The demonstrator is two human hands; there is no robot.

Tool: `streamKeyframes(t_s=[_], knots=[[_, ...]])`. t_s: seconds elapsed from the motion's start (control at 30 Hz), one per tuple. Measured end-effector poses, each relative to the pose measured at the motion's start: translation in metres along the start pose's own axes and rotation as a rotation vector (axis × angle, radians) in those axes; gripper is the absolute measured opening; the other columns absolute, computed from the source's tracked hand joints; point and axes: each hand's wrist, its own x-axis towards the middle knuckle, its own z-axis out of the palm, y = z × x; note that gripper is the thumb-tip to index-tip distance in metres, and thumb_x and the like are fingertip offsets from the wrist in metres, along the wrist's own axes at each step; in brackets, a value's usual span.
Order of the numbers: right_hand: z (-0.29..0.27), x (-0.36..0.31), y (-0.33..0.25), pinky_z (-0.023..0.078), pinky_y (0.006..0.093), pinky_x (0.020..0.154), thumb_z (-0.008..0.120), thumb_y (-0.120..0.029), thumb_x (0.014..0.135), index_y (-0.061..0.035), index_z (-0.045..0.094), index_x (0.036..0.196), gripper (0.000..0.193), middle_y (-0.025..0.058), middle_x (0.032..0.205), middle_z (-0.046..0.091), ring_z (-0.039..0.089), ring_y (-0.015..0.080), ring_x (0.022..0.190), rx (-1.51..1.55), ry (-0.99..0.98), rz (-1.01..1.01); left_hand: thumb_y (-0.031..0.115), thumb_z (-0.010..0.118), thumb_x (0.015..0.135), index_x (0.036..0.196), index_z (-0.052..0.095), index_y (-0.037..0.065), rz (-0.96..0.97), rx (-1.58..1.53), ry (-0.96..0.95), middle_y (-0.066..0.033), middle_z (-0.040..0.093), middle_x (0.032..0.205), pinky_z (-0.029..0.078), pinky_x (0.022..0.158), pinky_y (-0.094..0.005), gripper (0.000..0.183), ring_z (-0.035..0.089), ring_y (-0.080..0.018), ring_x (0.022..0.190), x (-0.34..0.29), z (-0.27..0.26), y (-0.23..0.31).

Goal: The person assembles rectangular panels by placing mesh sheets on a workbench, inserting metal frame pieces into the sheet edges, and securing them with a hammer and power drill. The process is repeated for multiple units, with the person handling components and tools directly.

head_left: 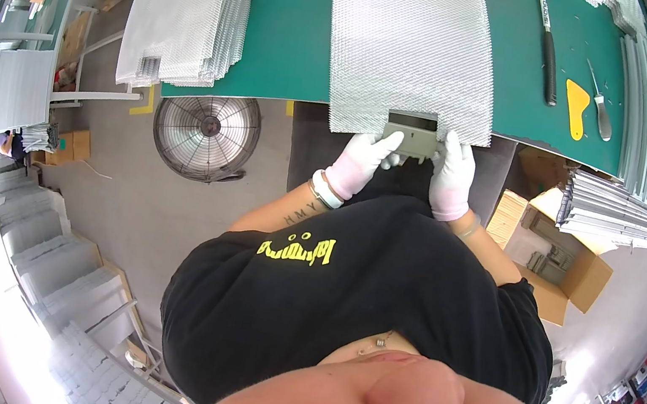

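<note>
A silvery mesh panel (410,41) lies on the green table and juts past its near edge, with a rectangular cutout in that end. At the cutout is a grey-green plastic part (412,142), flat and roughly rectangular. My left hand (360,161), in a white glove, pinches the part's left end with the thumb on top. My right hand (453,172), gloved too, has its thumb and fingers at the part's right end and the panel's edge. The fingertips beneath are partly hidden.
Stacked mesh panels (190,4) lie at the table's left; more panels stand at its right. A hammer (546,55), a yellow scraper (575,109) and a screwdriver (601,107) rest right of the panel. Below are a floor fan (208,131) and an open carton (584,280).
</note>
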Motion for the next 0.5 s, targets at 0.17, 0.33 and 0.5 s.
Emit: streamKeyframes(t_s=[0.17,0.33,0.5], knots=[[-0.013,0.007,-0.006,0.051,0.0292,0.077,0.062,-0.031,0.100,-0.0025,0.063,0.098,0.029,0.0051,0.090,0.066,0.064,0.0132,0.083,-0.175,-0.081,0.042,0.034,0.061,0.101,0.109,0.066,0.000,-0.036,-0.029,-0.114,-0.0020,0.067,0.086,0.043,0.059,-0.0197,0.036,0.056,-0.0045,0.069,0.006,-0.019,-0.011],[-0.020,0.011,0.001,0.049,0.0266,0.074,0.064,-0.033,0.100,-0.0022,0.063,0.097,0.031,0.0040,0.088,0.065,0.060,0.0098,0.078,-0.290,-0.047,0.034,0.032,0.059,0.103,0.116,0.062,-0.003,-0.047,-0.357,-0.089,-0.0048,0.067,0.095,0.050,0.066,-0.0226,0.037,0.060,-0.0076,0.075,0.001,-0.005,-0.015],[-0.012,0.005,-0.008,0.048,0.0257,0.069,0.065,-0.034,0.099,-0.0019,0.062,0.093,0.033,0.0033,0.084,0.064,0.057,0.0082,0.073,-0.305,-0.044,0.009,0.029,0.056,0.104,0.124,0.057,-0.005,-0.090,-0.397,-0.170,-0.0081,0.066,0.106,0.054,0.075,-0.0262,0.040,0.062,-0.0119,0.087,-0.012,-0.012,-0.005]])
